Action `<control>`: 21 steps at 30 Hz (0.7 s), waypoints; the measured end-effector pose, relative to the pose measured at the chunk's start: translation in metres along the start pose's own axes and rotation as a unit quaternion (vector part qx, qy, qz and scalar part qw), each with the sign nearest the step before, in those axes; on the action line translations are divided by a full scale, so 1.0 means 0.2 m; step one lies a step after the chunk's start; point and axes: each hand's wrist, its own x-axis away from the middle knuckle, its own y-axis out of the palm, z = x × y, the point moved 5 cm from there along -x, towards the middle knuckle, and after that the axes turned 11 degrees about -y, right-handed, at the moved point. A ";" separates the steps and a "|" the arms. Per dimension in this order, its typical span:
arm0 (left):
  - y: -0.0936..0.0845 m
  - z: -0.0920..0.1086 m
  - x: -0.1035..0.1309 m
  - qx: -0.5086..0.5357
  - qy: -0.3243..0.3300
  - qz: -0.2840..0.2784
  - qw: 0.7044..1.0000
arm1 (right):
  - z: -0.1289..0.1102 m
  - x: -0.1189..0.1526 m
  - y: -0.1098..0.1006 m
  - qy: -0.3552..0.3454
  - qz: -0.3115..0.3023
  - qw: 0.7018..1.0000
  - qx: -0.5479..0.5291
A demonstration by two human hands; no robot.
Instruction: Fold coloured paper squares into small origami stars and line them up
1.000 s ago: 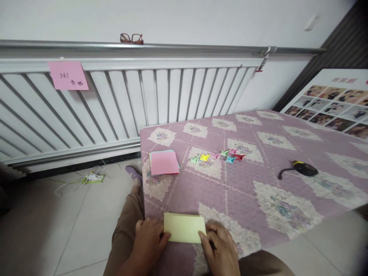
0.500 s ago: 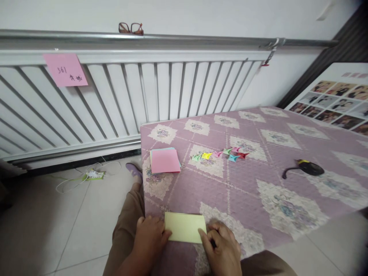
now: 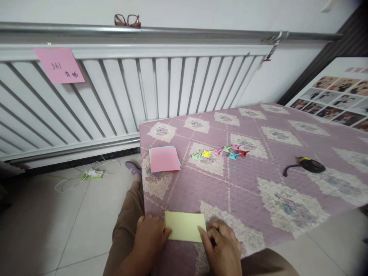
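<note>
A pale yellow folded paper point(image 3: 185, 227) lies flat at the near edge of the table, its long side running left to right. My left hand point(image 3: 151, 235) is closed at its left end, thumb on the lower left corner. At the right end my right hand point(image 3: 221, 243) has its fingers curled, with the thumb on the paper. Farther off sits a stack of square papers point(image 3: 165, 159), pink on top. To its right are several small folded paper pieces point(image 3: 217, 152) in green, yellow, pink, blue and red.
A black and yellow object with a short tail point(image 3: 312, 165) rests on the table's right side. Behind the patterned tablecloth point(image 3: 201, 188) stands a white radiator point(image 3: 161, 88) with a pink note point(image 3: 61, 66). A power strip point(image 3: 94, 173) lies on the floor at left.
The camera view has tilted slightly, so the radiator and glasses appear higher. My hands and the yellow paper look nearly unchanged.
</note>
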 end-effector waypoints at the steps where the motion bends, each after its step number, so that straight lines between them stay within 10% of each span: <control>1: 0.00 0.00 0.00 0.000 0.000 0.002 1.000 | 0.00 0.00 0.00 0.002 0.003 1.000 -0.002; 21: 0.00 0.01 0.02 -0.011 0.011 0.018 1.000 | -0.04 -0.01 -0.02 0.016 -0.004 1.000 0.022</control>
